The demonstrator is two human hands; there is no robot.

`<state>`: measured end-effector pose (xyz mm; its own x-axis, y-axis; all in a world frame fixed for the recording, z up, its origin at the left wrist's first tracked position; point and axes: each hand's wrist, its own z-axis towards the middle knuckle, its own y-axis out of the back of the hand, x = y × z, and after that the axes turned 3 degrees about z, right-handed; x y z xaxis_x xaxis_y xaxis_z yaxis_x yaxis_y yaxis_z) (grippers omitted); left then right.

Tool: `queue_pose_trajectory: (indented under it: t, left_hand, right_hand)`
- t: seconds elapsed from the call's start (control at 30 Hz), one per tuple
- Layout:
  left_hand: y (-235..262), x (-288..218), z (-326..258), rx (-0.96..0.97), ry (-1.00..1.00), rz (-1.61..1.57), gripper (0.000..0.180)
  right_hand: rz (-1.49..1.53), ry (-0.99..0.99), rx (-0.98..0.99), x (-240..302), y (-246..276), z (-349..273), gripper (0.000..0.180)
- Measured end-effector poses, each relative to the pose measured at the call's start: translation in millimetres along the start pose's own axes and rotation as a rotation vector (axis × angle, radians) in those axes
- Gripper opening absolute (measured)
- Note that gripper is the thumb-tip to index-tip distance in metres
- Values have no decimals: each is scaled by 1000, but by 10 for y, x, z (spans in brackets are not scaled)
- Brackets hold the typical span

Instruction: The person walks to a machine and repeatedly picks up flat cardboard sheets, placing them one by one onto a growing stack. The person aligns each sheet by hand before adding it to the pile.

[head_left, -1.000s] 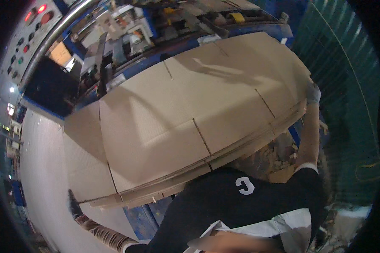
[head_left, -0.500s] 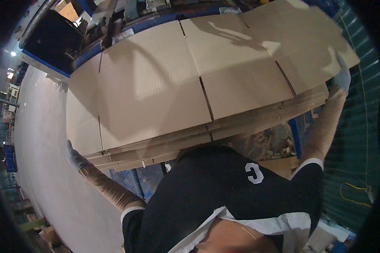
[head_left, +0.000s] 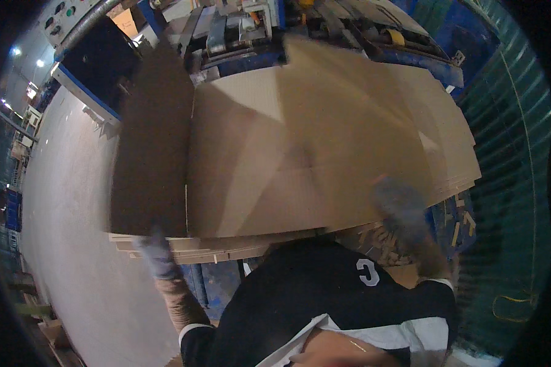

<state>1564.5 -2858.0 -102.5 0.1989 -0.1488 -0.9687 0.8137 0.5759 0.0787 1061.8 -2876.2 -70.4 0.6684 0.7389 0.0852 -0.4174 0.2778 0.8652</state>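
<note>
A large creased cardboard sheet [head_left: 245, 177] lies in front of me on a stack of similar sheets [head_left: 208, 249]. Its left panel [head_left: 150, 140] is raised and shaded dark. The right part [head_left: 349, 116] is lifted and swung inward, smeared by motion. My left hand [head_left: 156, 252], in a grey glove, grips the near lower edge of the left panel, its fingers partly blurred. My right hand [head_left: 401, 205], also gloved, is at the near edge of the lifted right part; motion smears its fingers, so its grip cannot be made out.
Machinery with rollers and belts [head_left: 232, 30] stands beyond the stack. A dark blue cabinet [head_left: 98, 61] is at the far left, above pale floor [head_left: 73, 214]. Cardboard scraps [head_left: 382, 244] lie below the stack at right. A green corrugated wall [head_left: 508, 183] borders the right side.
The sheet's left panel has come up and its right part has swung inward. My right hand has moved left and nearer from the far right edge; my left hand has shifted right and nearer.
</note>
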Motion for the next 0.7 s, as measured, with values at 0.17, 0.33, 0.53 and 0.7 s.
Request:
queue_pose_trajectory:
  t: [0.17,0.33,0.53,0.7]
  left_hand:
    - [-978,-251,-342,884,-864,999,44]
    - [-1098,-243,-213,1027,-906,1080,44]
    - [-1006,-10,16,874,-979,1047,48]
    - [-1191,214,679,668,-1059,893,53]
  right_hand:
    - [-118,113,148,89,-628,96,30]
    - [-67,148,160,-78,-558,259,39]
    - [-91,-75,372,-701,-403,168,70]
    - [-167,-153,387,-1267,-547,564,75]
